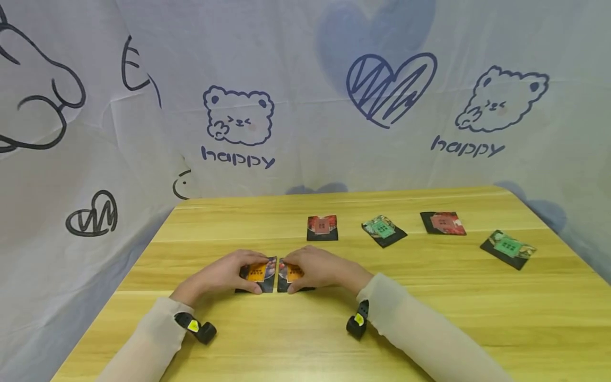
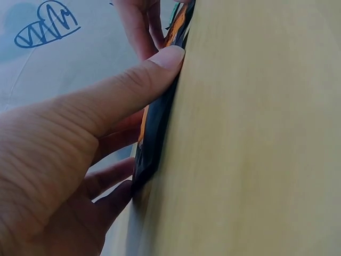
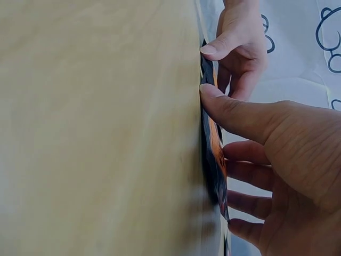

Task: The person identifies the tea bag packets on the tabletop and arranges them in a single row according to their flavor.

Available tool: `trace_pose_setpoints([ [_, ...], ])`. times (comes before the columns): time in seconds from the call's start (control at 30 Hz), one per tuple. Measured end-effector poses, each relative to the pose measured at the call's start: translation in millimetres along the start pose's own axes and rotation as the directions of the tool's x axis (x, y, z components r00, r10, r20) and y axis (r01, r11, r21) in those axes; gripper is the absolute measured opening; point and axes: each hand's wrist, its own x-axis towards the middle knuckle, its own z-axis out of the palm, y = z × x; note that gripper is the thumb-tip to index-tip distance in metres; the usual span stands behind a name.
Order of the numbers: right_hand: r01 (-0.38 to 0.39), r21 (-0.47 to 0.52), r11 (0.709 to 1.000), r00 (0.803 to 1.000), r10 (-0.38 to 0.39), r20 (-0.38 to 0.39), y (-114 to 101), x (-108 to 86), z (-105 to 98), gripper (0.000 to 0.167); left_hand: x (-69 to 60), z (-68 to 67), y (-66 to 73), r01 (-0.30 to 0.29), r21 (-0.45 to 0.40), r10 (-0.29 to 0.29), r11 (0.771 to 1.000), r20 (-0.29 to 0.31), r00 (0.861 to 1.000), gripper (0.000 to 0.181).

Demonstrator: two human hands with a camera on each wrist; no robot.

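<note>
Both hands (image 1: 226, 271) grip orange-labelled packets (image 1: 258, 273); only head view shows four others (image 1: 322, 228).

Cloth-screened tabletop corner, bear-printed backdrop (image 1: 310, 132), wood-grain table (image 1: 267, 339)

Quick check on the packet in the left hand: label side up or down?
Label side up: in the head view, the packet gripped by the left hand shows its printed orange label on top.
</note>
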Motion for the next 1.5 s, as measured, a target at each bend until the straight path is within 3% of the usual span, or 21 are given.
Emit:
trace_pose_setpoints([
  [0.47,0.008,-0.018,1.0,1.0,-0.008,-0.016,0.7,-0.9,0.5,0.075,-0.5,2.5,1.2,0.0,0.025,0.0,1.0,0.0,1.0,0.076],
  [0.73,0.006,0.014,1.0,0.999,-0.005,-0.051,9.2,-5.3,-9.1,0.066,0.5,4.3,-1.7,-0.001,0.016,0.001,1.0,0.007,1.0,0.077],
  [1.07,-0.076,0.031,0.997,0.981,0.08,-0.177,38.1,0.4,-23.4,0.053,-1.7,4.0,-1.2,0.023,0.013,-0.023,1.0,0.002,1.0,0.077],
  [1.23,-0.067,-0.013,0.998,0.976,0.062,-0.211,57.2,2.6,-26.8,0.06,-1.9,3.0,-0.7,0.02,0.015,-0.02,1.0,0.0,1.0,0.078],
  [1.5,-0.026,0.068,0.997,0.97,0.041,-0.24,83.6,6.3,-27.9,0.069,-0.5,2.0,2.2,0.019,0.014,-0.019,1.0,0.006,1.0,0.078],
])
